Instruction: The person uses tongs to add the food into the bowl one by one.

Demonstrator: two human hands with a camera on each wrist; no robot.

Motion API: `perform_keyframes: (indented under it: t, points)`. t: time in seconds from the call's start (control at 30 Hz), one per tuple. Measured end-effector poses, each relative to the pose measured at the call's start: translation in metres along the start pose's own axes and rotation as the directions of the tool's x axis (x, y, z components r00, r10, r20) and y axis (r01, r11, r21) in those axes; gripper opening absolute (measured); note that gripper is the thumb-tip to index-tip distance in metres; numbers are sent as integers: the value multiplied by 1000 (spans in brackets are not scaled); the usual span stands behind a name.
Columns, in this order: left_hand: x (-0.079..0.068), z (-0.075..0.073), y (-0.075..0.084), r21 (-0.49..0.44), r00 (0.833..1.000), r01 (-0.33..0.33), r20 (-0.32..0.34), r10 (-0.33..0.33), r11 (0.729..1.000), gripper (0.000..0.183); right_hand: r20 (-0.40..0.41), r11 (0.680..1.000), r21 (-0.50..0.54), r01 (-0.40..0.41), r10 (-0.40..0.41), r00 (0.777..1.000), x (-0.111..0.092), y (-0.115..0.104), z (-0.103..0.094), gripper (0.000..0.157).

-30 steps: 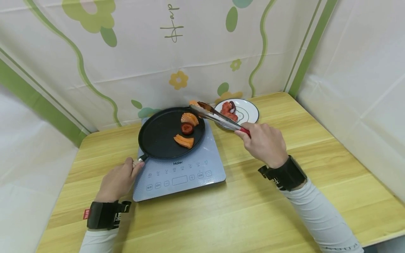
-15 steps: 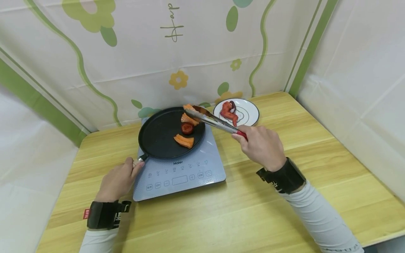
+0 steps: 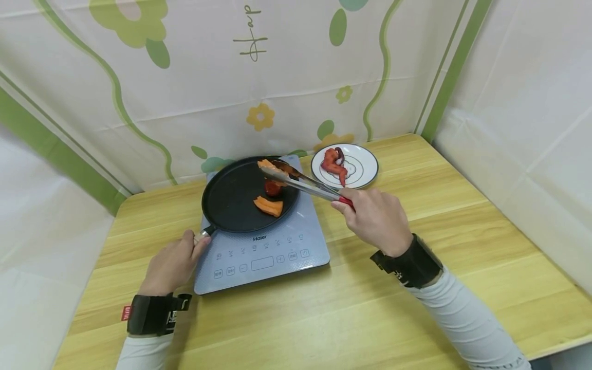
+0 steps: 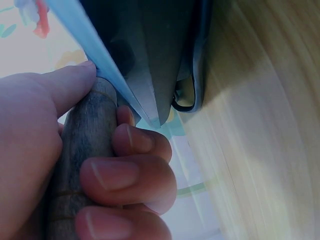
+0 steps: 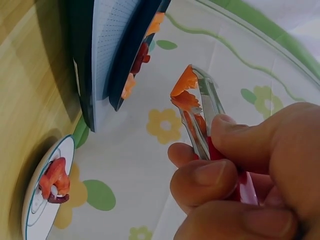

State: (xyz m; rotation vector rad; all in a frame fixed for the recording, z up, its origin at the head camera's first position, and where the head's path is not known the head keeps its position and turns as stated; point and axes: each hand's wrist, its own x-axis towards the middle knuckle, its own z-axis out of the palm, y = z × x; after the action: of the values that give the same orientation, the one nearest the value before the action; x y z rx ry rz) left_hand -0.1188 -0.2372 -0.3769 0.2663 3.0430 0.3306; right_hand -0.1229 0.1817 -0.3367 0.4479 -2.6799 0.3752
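Observation:
My left hand (image 3: 172, 259) grips the wooden handle (image 4: 90, 130) of a flat black frying pan (image 3: 231, 198), fingers curled round it in the left wrist view. My right hand (image 3: 376, 220) holds metal tongs (image 3: 311, 188) with red grips. Between the tong tips is an orange piece that looks like salmon (image 5: 185, 85), held above the pan's right side. Inside the pan lie an orange salmon slice (image 3: 268, 206) and a round dark-red piece (image 3: 273, 189). Another salmon slice (image 5: 129, 86) is mostly hidden behind the tongs in the head view.
A grey induction cooker (image 3: 273, 270) carries the pan on the wooden table (image 3: 351, 318). Right of it stands a white plate (image 3: 367, 169) bearing a red piece that looks like octopus (image 3: 334, 165). A patterned cloth (image 3: 300, 67) hangs behind the table.
My right hand has moved left and slightly down, bringing the tongs and the orange piece from the gap beside the plate to over the pan. My left hand stays on the handle.

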Motion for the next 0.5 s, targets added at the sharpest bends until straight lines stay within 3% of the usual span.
perform_keyframes:
  t: [0.5]
  points:
    - [-2,0,1,2,1000,-20,-22,20,1000,52,21,998,41,47,-48,999,-4,-12,4,30]
